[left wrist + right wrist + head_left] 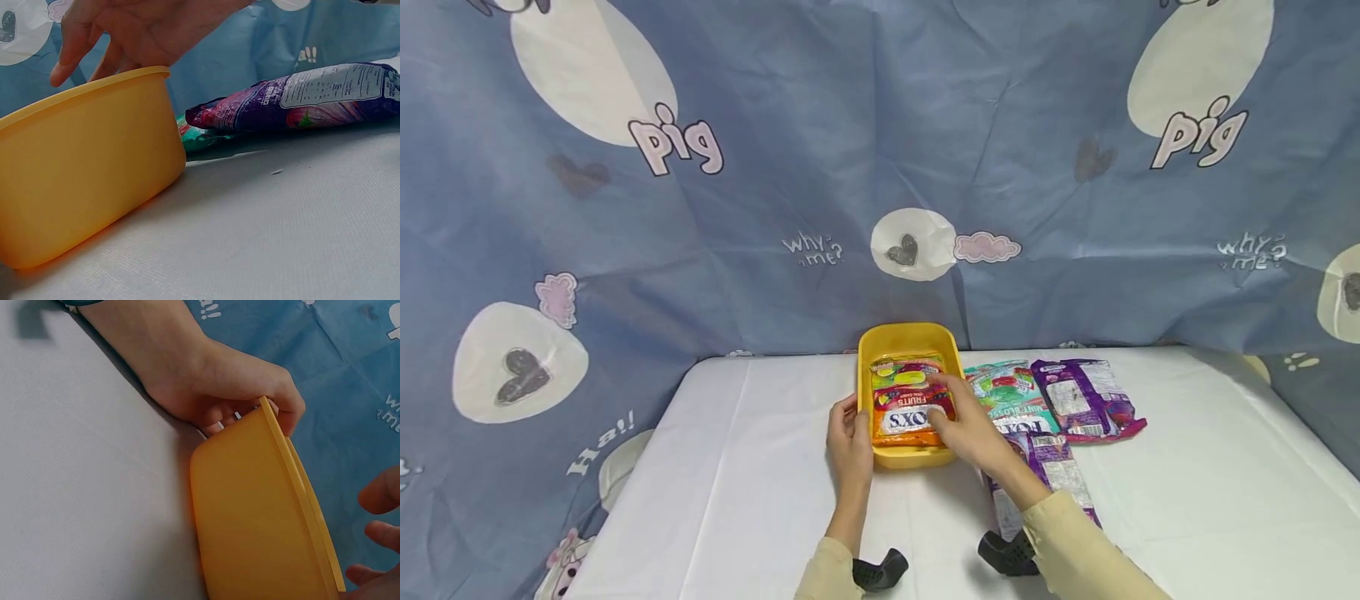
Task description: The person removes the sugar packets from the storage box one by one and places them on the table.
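A yellow plastic tub (910,457) stands near the back of the white table. Inside lies a red, orange and green Fox's fruit candy bag (913,402), face up. My left hand (852,446) grips the tub's left side; in the right wrist view its thumb hooks over the rim and its fingers stay outside. My right hand (967,427) reaches over the tub's right rim with spread fingers, thumb and fingertips on or just above the candy bag. Contact is hard to tell. In the left wrist view the tub's wall (94,169) hides the bag.
Right of the tub lie a green mint candy bag (1009,387) and a purple candy bag (1086,400). Another purple bag (1063,477) lies nearer, partly under my right forearm. A blue patterned cloth (820,167) hangs behind the white tabletop (760,467).
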`<state>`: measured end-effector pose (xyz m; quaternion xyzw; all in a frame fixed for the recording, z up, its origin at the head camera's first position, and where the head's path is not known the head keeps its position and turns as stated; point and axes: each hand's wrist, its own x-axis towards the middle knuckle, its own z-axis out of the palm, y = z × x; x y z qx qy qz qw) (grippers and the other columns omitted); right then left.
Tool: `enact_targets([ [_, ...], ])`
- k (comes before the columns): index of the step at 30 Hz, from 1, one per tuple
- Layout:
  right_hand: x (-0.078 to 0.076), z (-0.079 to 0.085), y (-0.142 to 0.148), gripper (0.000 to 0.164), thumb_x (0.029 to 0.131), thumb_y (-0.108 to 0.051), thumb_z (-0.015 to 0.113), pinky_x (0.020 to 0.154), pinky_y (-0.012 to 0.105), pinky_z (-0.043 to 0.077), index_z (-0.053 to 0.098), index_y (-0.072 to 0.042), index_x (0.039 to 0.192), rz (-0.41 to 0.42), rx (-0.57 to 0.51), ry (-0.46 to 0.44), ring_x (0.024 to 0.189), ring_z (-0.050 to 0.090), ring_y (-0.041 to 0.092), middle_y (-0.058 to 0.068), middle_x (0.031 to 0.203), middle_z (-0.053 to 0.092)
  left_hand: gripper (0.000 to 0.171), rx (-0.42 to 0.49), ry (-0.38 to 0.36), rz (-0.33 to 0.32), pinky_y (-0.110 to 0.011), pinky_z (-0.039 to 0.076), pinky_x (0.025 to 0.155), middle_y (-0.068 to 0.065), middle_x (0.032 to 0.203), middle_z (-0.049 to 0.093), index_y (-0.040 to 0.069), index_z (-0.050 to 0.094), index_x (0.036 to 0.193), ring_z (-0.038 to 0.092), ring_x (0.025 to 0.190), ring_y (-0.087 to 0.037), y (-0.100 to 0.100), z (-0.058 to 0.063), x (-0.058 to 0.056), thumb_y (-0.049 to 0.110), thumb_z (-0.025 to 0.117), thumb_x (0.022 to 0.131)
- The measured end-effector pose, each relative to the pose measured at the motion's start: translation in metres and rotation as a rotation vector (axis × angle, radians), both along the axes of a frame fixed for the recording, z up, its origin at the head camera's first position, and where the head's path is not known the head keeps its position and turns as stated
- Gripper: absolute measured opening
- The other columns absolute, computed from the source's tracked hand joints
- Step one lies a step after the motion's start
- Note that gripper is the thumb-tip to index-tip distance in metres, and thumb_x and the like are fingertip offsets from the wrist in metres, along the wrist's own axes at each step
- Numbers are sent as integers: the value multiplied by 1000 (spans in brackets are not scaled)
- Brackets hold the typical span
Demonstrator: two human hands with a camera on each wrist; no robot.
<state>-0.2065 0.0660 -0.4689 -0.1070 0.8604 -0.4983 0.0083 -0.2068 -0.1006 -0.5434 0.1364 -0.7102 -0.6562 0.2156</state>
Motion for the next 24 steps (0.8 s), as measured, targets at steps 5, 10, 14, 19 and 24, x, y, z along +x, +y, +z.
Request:
enact_targets([
  [5,4,-2,-2,53,88,-13,57,111,57,25,41,-9,139,-8,1,-48,135,35,37,17,143,38,30,-4,-36,5,-31,50,90,-4,119,61,16,59,120,58,104,-16,1,-3,6,15,50,91],
  [10,-1,-3,-5,56,88,-14,57,111,57,25,39,-8,141,-20,-1,-67,135,34,38,18,146,34,30,-20,-15,11,-35,50,92,-5,118,62,16,59,120,60,105,-17,2,-4,7,14,51,91],
  [14,-7,-2,-8,58,88,-14,57,111,56,26,36,-7,142,-30,-4,-96,135,34,39,20,147,30,30,-15,-8,11,-36,50,92,-4,118,62,15,59,120,60,105,-17,2,-3,4,14,51,91],
  [19,-14,-2,-10,59,87,-15,57,112,53,25,35,-7,142,-38,1,-123,136,32,37,21,149,27,30,-15,-6,-1,-34,50,91,-5,117,62,14,59,120,60,103,-17,0,-1,1,15,51,91],
  [24,-17,-2,-12,59,87,-15,56,113,53,24,34,-7,142,-37,6,-131,136,31,38,21,149,27,29,-18,2,2,-30,51,89,-5,117,63,15,59,119,60,102,-17,-2,0,0,14,53,90],
])
